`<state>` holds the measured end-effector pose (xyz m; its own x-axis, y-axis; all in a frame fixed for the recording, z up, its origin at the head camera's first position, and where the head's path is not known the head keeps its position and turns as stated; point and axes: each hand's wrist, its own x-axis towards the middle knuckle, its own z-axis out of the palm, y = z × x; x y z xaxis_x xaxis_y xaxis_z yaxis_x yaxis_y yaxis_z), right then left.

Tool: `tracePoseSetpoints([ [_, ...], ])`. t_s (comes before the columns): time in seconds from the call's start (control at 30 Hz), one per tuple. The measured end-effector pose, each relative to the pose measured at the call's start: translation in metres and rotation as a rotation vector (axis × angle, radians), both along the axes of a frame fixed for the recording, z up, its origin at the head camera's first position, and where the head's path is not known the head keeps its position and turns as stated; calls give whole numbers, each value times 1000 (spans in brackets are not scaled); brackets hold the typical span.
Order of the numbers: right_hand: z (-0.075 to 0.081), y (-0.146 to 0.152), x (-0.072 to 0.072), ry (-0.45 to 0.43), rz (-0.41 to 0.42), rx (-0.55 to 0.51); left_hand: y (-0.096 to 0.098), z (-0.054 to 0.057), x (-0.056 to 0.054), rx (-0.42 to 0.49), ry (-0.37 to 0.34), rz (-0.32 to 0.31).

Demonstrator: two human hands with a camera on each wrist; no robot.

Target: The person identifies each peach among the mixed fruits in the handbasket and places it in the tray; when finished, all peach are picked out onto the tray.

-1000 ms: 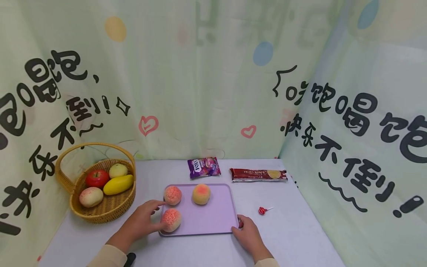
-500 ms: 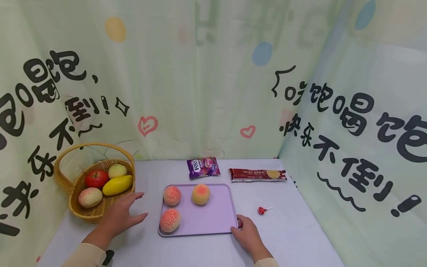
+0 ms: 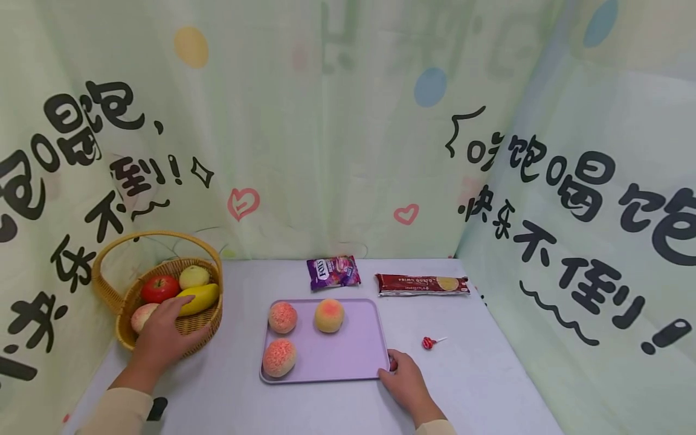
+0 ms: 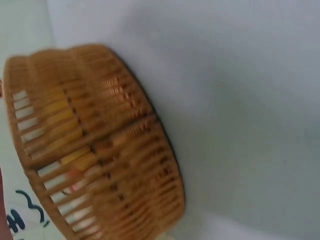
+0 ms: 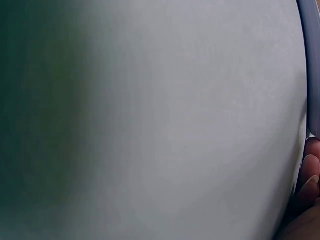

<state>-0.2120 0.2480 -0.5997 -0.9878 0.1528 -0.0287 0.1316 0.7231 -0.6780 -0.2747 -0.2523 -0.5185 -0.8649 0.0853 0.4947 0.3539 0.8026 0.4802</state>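
My left hand [image 3: 160,343] reaches over the front of a wicker basket [image 3: 215,323], fingers spread and thumb apart. Beneath it lies a pale pink peach [image 3: 142,316], partly hidden by the hand. A red apple-like fruit [image 3: 160,289], a long yellow fruit [image 3: 200,299] and a pale green fruit [image 3: 194,277] share the basket. The left wrist view has the basket's woven side [image 4: 105,135], without showing a grip. My right hand [image 3: 406,385] pinches the right front corner of a purple tray [image 3: 342,356]. In the right wrist view, curled fingers [image 5: 311,167] meet the tray's edge.
Two speckled pink peaches, one rear [image 3: 283,318] and one front [image 3: 280,357], sit at the tray's left; a yellow-orange peach [image 3: 329,315] is behind centre. A purple snack packet [image 3: 333,272], a dark red biscuit packet [image 3: 423,285] and a red lollipop [image 3: 428,343] lie on the table.
My left hand has gone from the pink peaches at the tray's left side leftward to the basket, carrying nothing visible. The right hand has stayed at the tray's corner.
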Motion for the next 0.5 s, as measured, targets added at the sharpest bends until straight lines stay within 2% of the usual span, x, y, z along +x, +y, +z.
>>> tracePoseSetpoints([
  [0.3, -1, 0, 0, 0, -8, 0, -25, -3, -13, 6, -10, 12],
  [0.5, -3, 0, -1, 8, -5, -6, -33, -4, -17, -34, -98, 20],
])
